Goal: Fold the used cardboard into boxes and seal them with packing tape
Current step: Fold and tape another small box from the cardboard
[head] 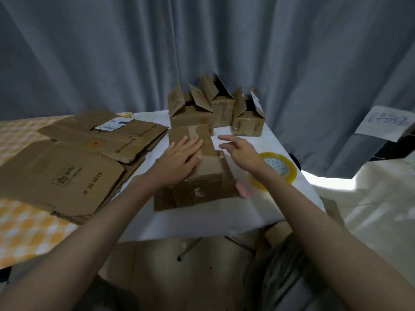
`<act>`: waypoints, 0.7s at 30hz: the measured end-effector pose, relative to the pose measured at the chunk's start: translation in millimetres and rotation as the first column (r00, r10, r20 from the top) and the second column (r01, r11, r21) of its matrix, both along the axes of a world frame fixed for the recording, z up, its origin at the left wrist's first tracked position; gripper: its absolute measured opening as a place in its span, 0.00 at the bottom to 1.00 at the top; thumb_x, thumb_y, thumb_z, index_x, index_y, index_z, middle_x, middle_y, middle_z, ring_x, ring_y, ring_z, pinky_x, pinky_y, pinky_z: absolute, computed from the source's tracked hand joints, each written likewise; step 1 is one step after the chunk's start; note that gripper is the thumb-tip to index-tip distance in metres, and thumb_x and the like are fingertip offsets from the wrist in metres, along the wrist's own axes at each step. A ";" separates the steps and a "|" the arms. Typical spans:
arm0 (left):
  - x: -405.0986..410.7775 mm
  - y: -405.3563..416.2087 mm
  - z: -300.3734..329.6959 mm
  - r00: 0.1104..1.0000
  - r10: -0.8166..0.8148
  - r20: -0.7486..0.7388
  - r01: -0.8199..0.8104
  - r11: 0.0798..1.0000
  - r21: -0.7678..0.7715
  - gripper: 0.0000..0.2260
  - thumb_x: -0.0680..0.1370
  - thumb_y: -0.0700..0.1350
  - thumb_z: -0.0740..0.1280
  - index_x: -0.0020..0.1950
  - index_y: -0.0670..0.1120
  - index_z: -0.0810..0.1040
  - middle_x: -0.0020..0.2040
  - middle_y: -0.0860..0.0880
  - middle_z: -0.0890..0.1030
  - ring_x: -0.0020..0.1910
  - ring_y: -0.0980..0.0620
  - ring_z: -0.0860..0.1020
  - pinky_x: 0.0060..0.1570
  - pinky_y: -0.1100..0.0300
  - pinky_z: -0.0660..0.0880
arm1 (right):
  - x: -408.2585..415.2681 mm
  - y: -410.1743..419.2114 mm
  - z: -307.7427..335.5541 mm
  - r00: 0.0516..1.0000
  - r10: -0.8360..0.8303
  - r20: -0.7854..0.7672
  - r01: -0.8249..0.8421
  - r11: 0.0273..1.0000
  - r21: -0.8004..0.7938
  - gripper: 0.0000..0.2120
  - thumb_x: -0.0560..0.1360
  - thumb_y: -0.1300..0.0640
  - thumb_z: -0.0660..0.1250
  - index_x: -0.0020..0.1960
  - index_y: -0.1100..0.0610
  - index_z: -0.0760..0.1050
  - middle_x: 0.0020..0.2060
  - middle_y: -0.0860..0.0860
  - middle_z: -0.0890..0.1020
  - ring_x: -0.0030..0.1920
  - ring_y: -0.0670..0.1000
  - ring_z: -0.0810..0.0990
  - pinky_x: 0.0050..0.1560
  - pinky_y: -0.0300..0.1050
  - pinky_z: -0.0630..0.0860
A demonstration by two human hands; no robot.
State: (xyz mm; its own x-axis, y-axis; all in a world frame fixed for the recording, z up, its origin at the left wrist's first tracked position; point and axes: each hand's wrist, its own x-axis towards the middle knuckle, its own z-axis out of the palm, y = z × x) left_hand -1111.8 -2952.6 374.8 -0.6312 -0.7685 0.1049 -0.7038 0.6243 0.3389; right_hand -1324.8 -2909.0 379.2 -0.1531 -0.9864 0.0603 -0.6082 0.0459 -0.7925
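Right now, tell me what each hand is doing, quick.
Left hand: open, fingers flat, pressing on top of the cardboard box.
Right hand: open, fingers spread, holding nothing, above the table beside the box.

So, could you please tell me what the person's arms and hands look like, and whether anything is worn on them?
Both forearms are bare up to the frame edge: no sleeves show. The left hand and the right hand wear no gloves, and I can see no rings, watch or bracelet on either wrist. The picture is soft, so small items could be missed.
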 end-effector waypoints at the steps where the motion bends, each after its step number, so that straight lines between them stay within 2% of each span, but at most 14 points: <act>1: 3.2 -4.8 0.1 0.998 -0.041 0.041 0.040 0.999 0.026 0.32 0.81 0.66 0.50 0.82 0.55 0.50 0.81 0.57 0.47 0.80 0.55 0.44 0.75 0.52 0.40 | -15.6 5.6 -0.4 0.995 -0.062 -0.083 0.062 0.998 0.003 0.16 0.81 0.60 0.59 0.67 0.53 0.76 0.63 0.53 0.81 0.64 0.53 0.77 0.58 0.40 0.69; 3: 11.7 -11.4 -0.2 0.986 -0.117 0.121 0.108 0.991 0.077 0.46 0.71 0.78 0.52 0.82 0.56 0.43 0.79 0.61 0.38 0.77 0.60 0.38 0.75 0.52 0.38 | -45.9 19.3 -1.9 0.966 -0.096 -0.240 0.125 0.986 0.107 0.15 0.78 0.58 0.64 0.64 0.55 0.75 0.59 0.54 0.81 0.61 0.55 0.78 0.56 0.43 0.71; 5: 17.7 -12.2 -3.0 0.974 -0.145 0.176 0.136 0.989 0.060 0.55 0.64 0.84 0.54 0.81 0.57 0.37 0.76 0.63 0.32 0.76 0.62 0.34 0.73 0.55 0.35 | -66.5 34.2 -2.9 0.902 -0.006 -0.432 0.143 0.948 0.286 0.23 0.74 0.51 0.71 0.66 0.56 0.71 0.62 0.53 0.77 0.62 0.56 0.75 0.57 0.47 0.71; 7: 16.4 -9.8 -8.5 0.971 -0.139 0.196 0.146 0.989 -0.019 0.57 0.62 0.84 0.54 0.81 0.56 0.36 0.77 0.62 0.31 0.77 0.59 0.34 0.74 0.54 0.36 | -77.0 47.7 -8.8 0.780 0.086 -0.620 0.191 0.911 0.366 0.34 0.69 0.46 0.76 0.69 0.55 0.67 0.65 0.53 0.71 0.67 0.57 0.70 0.63 0.50 0.67; 9: 10.7 -5.9 -11.2 0.975 -0.117 0.189 0.129 0.990 -0.051 0.57 0.62 0.84 0.52 0.81 0.55 0.38 0.80 0.58 0.35 0.79 0.56 0.37 0.76 0.51 0.38 | -80.1 58.9 -18.4 0.717 0.100 -0.689 0.211 0.912 0.352 0.34 0.70 0.46 0.75 0.70 0.54 0.66 0.68 0.52 0.69 0.70 0.56 0.67 0.68 0.51 0.62; 12: 5.0 -0.2 -12.6 0.981 -0.068 0.183 0.079 0.995 -0.053 0.56 0.63 0.84 0.50 0.81 0.54 0.38 0.81 0.55 0.36 0.79 0.54 0.37 0.75 0.52 0.36 | -83.0 67.6 -26.7 0.731 0.068 -0.679 0.193 0.934 0.301 0.20 0.76 0.54 0.68 0.67 0.52 0.73 0.67 0.52 0.75 0.69 0.55 0.70 0.69 0.50 0.61; 14: 2.3 5.2 -15.2 0.982 -0.014 0.188 0.028 0.997 -0.072 0.56 0.64 0.83 0.49 0.81 0.53 0.38 0.81 0.54 0.36 0.80 0.53 0.37 0.74 0.52 0.35 | -81.3 71.0 -26.9 0.770 -0.007 -0.638 0.198 0.953 0.229 0.18 0.76 0.57 0.68 0.66 0.53 0.75 0.65 0.53 0.77 0.67 0.57 0.73 0.67 0.51 0.66; 16: -4.5 11.5 -16.6 0.982 0.047 0.184 -0.032 0.996 -0.084 0.56 0.64 0.84 0.46 0.81 0.51 0.38 0.81 0.53 0.37 0.80 0.51 0.38 0.75 0.50 0.37 | -79.4 72.1 -23.0 0.829 -0.117 -0.547 0.222 0.966 0.129 0.18 0.74 0.60 0.70 0.64 0.56 0.76 0.59 0.55 0.80 0.62 0.59 0.76 0.59 0.50 0.71; 18: -15.4 15.7 -16.5 0.977 0.088 0.195 -0.069 0.992 -0.103 0.56 0.64 0.83 0.44 0.81 0.49 0.38 0.81 0.50 0.37 0.80 0.50 0.37 0.76 0.50 0.38 | -76.9 72.3 -15.6 0.896 -0.194 -0.399 0.230 0.972 0.043 0.16 0.73 0.62 0.72 0.61 0.59 0.77 0.51 0.53 0.79 0.56 0.58 0.77 0.50 0.45 0.69; 21: -29.4 14.9 -12.5 0.963 0.115 0.243 -0.085 0.988 -0.131 0.57 0.64 0.82 0.39 0.81 0.45 0.37 0.81 0.46 0.36 0.80 0.51 0.36 0.76 0.50 0.37 | -68.1 71.1 0.7 0.951 -0.198 -0.236 0.184 0.980 -0.078 0.13 0.73 0.64 0.73 0.57 0.59 0.79 0.49 0.50 0.78 0.51 0.53 0.75 0.45 0.39 0.63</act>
State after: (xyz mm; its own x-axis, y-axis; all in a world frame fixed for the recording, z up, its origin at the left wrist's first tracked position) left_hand -1141.2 -2937.7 362.2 -0.5690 -0.8209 0.0476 -0.8177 0.5710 0.0730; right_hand -1392.9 -2837.9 379.9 -0.3127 -0.9343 0.1713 -0.7654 0.1411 -0.6278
